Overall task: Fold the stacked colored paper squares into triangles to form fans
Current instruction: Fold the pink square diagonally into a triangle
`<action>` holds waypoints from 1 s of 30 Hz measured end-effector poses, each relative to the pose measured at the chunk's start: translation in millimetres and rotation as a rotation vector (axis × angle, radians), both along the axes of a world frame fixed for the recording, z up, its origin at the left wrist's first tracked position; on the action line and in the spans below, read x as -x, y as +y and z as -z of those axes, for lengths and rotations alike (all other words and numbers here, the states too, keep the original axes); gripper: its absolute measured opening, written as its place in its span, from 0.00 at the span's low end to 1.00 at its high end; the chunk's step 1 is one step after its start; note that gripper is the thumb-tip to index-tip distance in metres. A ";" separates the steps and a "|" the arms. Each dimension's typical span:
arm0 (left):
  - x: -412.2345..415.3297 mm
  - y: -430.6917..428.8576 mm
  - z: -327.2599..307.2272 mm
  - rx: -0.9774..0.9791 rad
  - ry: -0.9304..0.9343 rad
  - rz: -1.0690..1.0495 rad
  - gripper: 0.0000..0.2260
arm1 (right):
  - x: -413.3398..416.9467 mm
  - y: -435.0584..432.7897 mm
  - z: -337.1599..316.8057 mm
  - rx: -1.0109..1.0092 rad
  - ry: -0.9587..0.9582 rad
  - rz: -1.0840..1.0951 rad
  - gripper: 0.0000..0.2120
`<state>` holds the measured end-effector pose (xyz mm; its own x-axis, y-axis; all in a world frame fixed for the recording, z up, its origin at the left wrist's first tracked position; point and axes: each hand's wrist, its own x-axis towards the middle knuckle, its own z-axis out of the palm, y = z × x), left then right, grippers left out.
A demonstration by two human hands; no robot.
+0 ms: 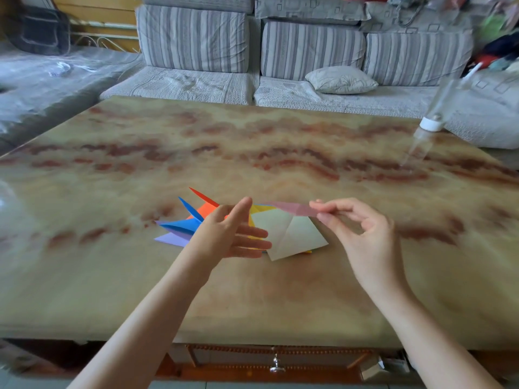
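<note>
My right hand (362, 231) pinches a folded pink paper (295, 208) between thumb and forefinger, holding it above the table. Below it lies a pale creased square sheet (292, 237) on top of a stack of coloured squares; a yellow edge (259, 209) shows behind it. My left hand (230, 231) hovers with its fingers straight, holding nothing, just left of the pale sheet. Behind that hand lies a spread of folded triangles: orange (206, 206), blue (182, 224) and lilac (172, 238).
The marbled brown table (252, 153) stretches wide around the papers. A clear bottle with a white cap (429, 126) appears blurred at the right rear. A grey striped sofa (280, 51) with a small cushion (341, 79) stands behind the table.
</note>
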<state>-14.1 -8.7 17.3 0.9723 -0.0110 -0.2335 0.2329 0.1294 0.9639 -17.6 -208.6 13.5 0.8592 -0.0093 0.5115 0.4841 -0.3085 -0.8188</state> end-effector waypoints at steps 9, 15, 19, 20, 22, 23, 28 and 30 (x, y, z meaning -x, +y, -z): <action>-2.4 1.9 4.0 0.161 -0.002 0.055 0.17 | 2.4 -1.6 6.4 0.253 0.039 -0.245 0.04; 3.9 -2.3 0.2 0.202 -0.096 0.168 0.11 | 2.5 0.2 2.4 -0.008 0.231 -0.232 0.07; 7.6 -9.6 -2.4 0.193 -0.104 0.189 0.09 | 2.4 2.0 -0.2 -0.251 0.294 -0.161 0.04; 8.5 -11.7 -3.2 0.189 -0.100 0.184 0.10 | 2.7 2.6 -0.3 -0.250 0.288 -0.137 0.03; 9.5 -14.6 -4.6 0.183 -0.086 0.178 0.15 | 3.0 3.7 0.3 -0.233 0.276 -0.094 0.02; 9.9 -15.1 -5.3 0.163 -0.089 0.188 0.18 | 2.7 4.0 0.8 -0.234 0.278 -0.076 0.02; 11.2 -17.0 -2.9 0.020 -0.199 0.188 0.17 | 2.1 5.4 1.9 -0.216 0.274 -0.040 0.04; 10.9 -18.4 -0.6 0.013 -0.212 0.144 0.11 | 2.9 6.8 2.2 -0.210 0.265 -0.034 0.04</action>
<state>-25.0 -27.1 17.8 0.9877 -0.1547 -0.0233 0.0426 0.1226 0.9915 -20.5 -201.8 11.2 0.9636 -0.0600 0.2605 0.2532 -0.1076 -0.9614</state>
